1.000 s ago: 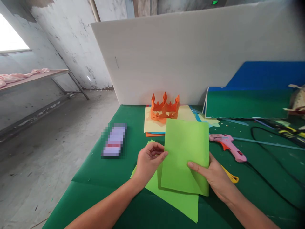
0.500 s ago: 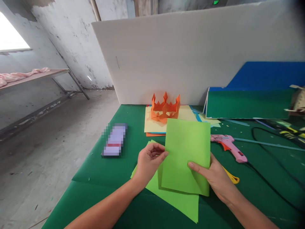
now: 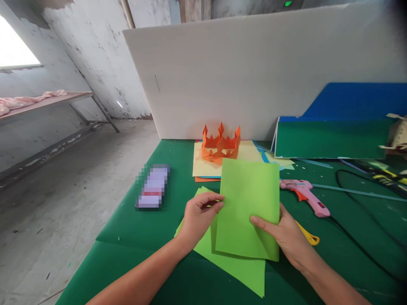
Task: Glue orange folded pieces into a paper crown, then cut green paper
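Green paper [image 3: 248,190] is grasped in the right hand [image 3: 291,237] — thumb on the front, fingers behind — over more green sheets [image 3: 237,271] on the table [image 3: 127,228]. Since half a second ago, the left hand [image 3: 197,218] has straightened its forefinger at the paper's left edge, while the paper has hardly shifted; likely that edge is being worked. Whether those fingertips pinch it, I cannot tell.

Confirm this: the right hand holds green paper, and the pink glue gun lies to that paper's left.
No: the head view shows the pink glue gun lying to the right of the green paper, which the right hand does hold.
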Available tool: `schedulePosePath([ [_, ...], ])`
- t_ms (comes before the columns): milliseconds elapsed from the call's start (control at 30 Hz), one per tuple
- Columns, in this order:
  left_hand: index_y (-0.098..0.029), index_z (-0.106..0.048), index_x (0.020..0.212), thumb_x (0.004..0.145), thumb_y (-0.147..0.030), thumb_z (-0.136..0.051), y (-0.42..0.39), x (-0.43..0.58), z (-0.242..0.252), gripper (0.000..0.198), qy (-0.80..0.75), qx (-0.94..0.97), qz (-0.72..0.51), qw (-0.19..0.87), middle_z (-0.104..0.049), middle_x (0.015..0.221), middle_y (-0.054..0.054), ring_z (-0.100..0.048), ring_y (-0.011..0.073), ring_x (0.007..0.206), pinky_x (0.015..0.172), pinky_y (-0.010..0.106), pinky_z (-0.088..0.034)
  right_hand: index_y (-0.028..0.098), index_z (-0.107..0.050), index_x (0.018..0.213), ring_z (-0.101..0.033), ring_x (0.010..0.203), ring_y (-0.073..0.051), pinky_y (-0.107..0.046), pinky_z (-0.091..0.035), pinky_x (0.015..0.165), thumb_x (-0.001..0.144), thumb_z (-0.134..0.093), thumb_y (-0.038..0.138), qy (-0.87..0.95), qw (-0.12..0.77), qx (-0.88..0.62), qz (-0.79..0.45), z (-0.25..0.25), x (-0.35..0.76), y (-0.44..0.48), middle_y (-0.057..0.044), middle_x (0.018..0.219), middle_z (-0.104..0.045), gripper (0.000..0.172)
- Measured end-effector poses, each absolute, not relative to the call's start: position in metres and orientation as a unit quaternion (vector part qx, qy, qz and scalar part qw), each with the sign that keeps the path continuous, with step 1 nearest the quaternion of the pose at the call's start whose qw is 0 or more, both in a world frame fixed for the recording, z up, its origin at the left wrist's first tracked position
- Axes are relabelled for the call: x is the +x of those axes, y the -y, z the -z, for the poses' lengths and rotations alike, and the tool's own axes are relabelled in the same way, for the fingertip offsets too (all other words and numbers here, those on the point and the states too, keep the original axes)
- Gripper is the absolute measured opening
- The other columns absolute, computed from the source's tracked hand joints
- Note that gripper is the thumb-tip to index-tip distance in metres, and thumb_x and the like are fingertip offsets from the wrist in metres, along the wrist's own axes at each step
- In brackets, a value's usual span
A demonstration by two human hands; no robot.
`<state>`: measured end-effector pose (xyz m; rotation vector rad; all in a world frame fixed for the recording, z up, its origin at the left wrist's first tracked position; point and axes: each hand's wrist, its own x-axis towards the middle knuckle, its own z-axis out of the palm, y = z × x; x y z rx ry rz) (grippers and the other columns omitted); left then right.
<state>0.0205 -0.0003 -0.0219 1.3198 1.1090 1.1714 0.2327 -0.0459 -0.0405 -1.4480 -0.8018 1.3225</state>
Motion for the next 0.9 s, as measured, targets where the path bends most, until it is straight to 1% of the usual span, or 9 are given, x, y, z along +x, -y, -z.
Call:
schedulePosePath([
  [100, -0.021, -0.076, 0.081, 0.072, -0.024, -0.074, -0.0002, 0.0203, 0.0214, 0.010, -0.465, 0.550, -0.483, 0.498, -0.072, 0.089, 0.004, -0.067, 0.0185, 0.082, 0.072, 0.028, -0.056, 0.028, -0.043, 0.133, -0.066, 0.103, -0.032, -0.045, -0.059, 0.082, 0.061, -0.085, 0.038, 0.329, 0.489, -0.593, -0.548, 0.0402, 0.2322, 0.0458, -0.007, 0.120, -0.068, 0.084],
  [267, -0.021, -0.076, 0.078, 0.071, -0.027, -0.075, -0.0001, 0.0210, 0.0189, 0.009, -0.473, 0.546, -0.483, 0.495, -0.072, 0.084, 0.004, -0.067, 0.0189, 0.078, 0.069, 0.029, -0.056, 0.028, -0.046, 0.130, -0.066, 0.103, -0.032, -0.044, -0.059, 0.082, 0.061, -0.085, 0.039, 0.336, 0.488, -0.595, -0.542, 0.0404, 0.2318, 0.0460, -0.007, 0.120, -0.068, 0.080],
  [433, -0.022, -0.076, 0.076, 0.071, -0.027, -0.076, -0.0005, 0.0209, 0.0190, 0.007, -0.473, 0.554, -0.487, 0.482, -0.072, 0.081, 0.004, -0.066, 0.0190, 0.076, 0.067, 0.030, -0.055, 0.028, -0.044, 0.135, -0.066, 0.104, -0.032, -0.044, -0.058, 0.082, 0.060, -0.085, 0.039, 0.339, 0.488, -0.600, -0.536, 0.0403, 0.2323, 0.0463, -0.007, 0.121, -0.068, 0.086],
  [567, -0.024, -0.077, 0.076, 0.073, -0.025, -0.074, -0.0010, 0.0202, 0.0216, 0.004, -0.461, 0.570, -0.493, 0.468, -0.071, 0.079, 0.003, -0.064, 0.0179, 0.075, 0.065, 0.028, -0.054, 0.029, -0.044, 0.135, -0.066, 0.104, -0.032, -0.044, -0.059, 0.081, 0.060, -0.085, 0.039, 0.336, 0.488, -0.600, -0.537, 0.0413, 0.2328, 0.0465, -0.006, 0.121, -0.068, 0.087],
  [667, -0.024, -0.077, 0.079, 0.075, -0.024, -0.072, -0.0004, 0.0203, 0.0223, 0.007, -0.447, 0.583, -0.496, 0.463, -0.071, 0.083, 0.004, -0.064, 0.0175, 0.077, 0.065, 0.027, -0.053, 0.029, -0.043, 0.136, -0.066, 0.105, -0.033, -0.044, -0.059, 0.082, 0.061, -0.085, 0.039, 0.336, 0.487, -0.597, -0.542, 0.0419, 0.2330, 0.0467, -0.007, 0.122, -0.067, 0.086],
  [767, -0.024, -0.077, 0.088, 0.075, -0.024, -0.071, -0.0007, 0.0203, 0.0212, 0.014, -0.453, 0.580, -0.484, 0.473, -0.071, 0.094, 0.005, -0.064, 0.0163, 0.077, 0.066, 0.027, -0.053, 0.029, -0.042, 0.135, -0.065, 0.105, -0.033, -0.045, -0.059, 0.082, 0.062, -0.084, 0.041, 0.344, 0.477, -0.600, -0.542, 0.0414, 0.2328, 0.0466, -0.007, 0.122, -0.066, 0.085],
  [833, -0.024, -0.077, 0.092, 0.075, -0.024, -0.070, -0.0029, 0.0183, 0.0207, 0.018, -0.463, 0.585, -0.463, 0.479, -0.070, 0.099, 0.005, -0.063, 0.0152, 0.073, 0.065, 0.027, -0.053, 0.029, -0.038, 0.139, -0.064, 0.107, -0.033, -0.045, -0.058, 0.082, 0.063, -0.082, 0.043, 0.365, 0.463, -0.608, -0.532, 0.0409, 0.2325, 0.0464, -0.009, 0.126, -0.064, 0.089],
  [900, -0.023, -0.077, 0.091, 0.073, -0.024, -0.069, -0.0073, 0.0131, 0.0215, 0.019, -0.479, 0.606, -0.427, 0.470, -0.071, 0.096, 0.005, -0.061, 0.0147, 0.069, 0.064, 0.027, -0.052, 0.031, -0.026, 0.146, -0.060, 0.114, -0.033, -0.046, -0.055, 0.088, 0.066, -0.080, 0.044, 0.412, 0.455, -0.606, -0.506, 0.0406, 0.2321, 0.0468, -0.010, 0.135, -0.057, 0.097],
])
